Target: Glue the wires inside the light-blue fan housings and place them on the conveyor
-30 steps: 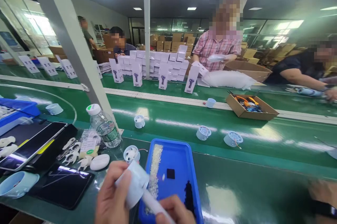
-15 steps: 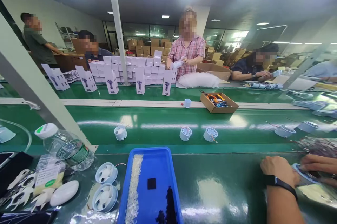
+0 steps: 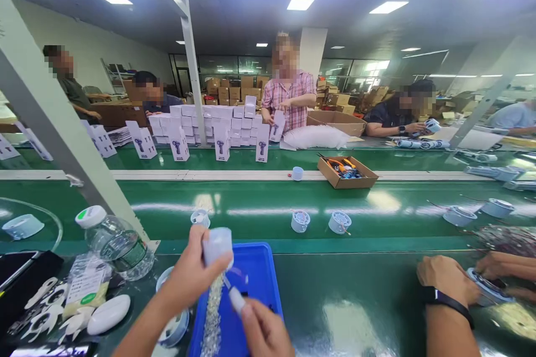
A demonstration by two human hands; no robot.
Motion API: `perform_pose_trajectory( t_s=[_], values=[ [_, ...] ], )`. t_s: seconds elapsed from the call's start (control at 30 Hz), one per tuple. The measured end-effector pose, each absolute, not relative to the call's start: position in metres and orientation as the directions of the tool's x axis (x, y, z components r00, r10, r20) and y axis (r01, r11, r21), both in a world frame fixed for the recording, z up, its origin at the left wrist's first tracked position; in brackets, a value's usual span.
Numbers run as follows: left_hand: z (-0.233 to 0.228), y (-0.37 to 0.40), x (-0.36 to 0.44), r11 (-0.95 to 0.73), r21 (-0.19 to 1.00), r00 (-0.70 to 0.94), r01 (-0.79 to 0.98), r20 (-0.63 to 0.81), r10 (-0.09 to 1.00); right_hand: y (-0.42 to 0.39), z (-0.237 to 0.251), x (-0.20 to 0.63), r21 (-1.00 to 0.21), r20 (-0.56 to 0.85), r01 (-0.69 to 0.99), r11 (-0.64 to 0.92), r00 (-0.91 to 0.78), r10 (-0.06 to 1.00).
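Over the blue tray (image 3: 268,267), the left hand (image 3: 190,279) pinches a pale fan housing (image 3: 218,245) up-left of the right hand (image 3: 263,332), which grips a white applicator (image 3: 235,298) angled toward it.

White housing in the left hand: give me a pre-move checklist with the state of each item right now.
1. Left hand grips the white housing firmly: ok, fingers wrap its side above the blue tray.
2. Right hand holds the white tool: ok, its tip points up toward the housing.
3. Tool tip seated in the housing: cannot tell, the gap is blurred.
4. Small parts available: ok, a strip of pale bits lies in the tray.
5. Co-worker's hand away from the tray: ok, it works well off to the right.
6. Water bottle away from both hands: ok, it lies to the left.
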State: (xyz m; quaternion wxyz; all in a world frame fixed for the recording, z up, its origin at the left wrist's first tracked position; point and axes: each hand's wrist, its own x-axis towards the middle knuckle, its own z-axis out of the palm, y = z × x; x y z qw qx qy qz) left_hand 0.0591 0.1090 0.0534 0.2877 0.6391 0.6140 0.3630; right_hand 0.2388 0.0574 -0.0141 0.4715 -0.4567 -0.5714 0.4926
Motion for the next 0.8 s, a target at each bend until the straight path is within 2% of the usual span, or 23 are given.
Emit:
perform_pose_trajectory(
  t_s=[0.1, 0.23, 0.33, 0.43, 0.6, 0.8],
  values=[
    [0.043, 0.175, 0.059, -0.079, 0.695, 0.047, 0.715, 0.064, 0.997, 0.066, -0.030, 0.238, -0.987, 0.038, 0.156, 0.046, -0.056, 0.998],
    [0.019, 0.229, 0.073, -0.092, 0.532, 0.101, 0.842, 0.011, 0.995, 0.077, -0.033, 0.236, -0.969, 0.081, 0.232, 0.086, -0.032, 0.996],
    [0.011, 0.242, 0.072, -0.070, 0.452, 0.072, 0.889, 0.013, 0.997, 0.083, -0.025, 0.237, -0.966, 0.132, 0.221, 0.131, -0.008, 0.991],
    [0.011, 0.242, 0.051, 0.016, 0.411, -0.022, 0.911, 0.010, 1.000, 0.084, -0.023, 0.240, -0.970, 0.198, 0.140, 0.197, -0.004, 0.980],
    [0.027, 0.225, 0.014, 0.058, 0.459, -0.068, 0.887, 0.006, 0.998, 0.072, -0.035, 0.247, -0.974, 0.206, 0.069, 0.216, -0.137, 0.969],
    [0.078, 0.156, 0.017, 0.000, 0.650, -0.108, 0.760, 0.127, 0.986, 0.058, -0.043, 0.252, -0.982, 0.164, 0.069, 0.174, -0.131, 0.978]
  ],
)
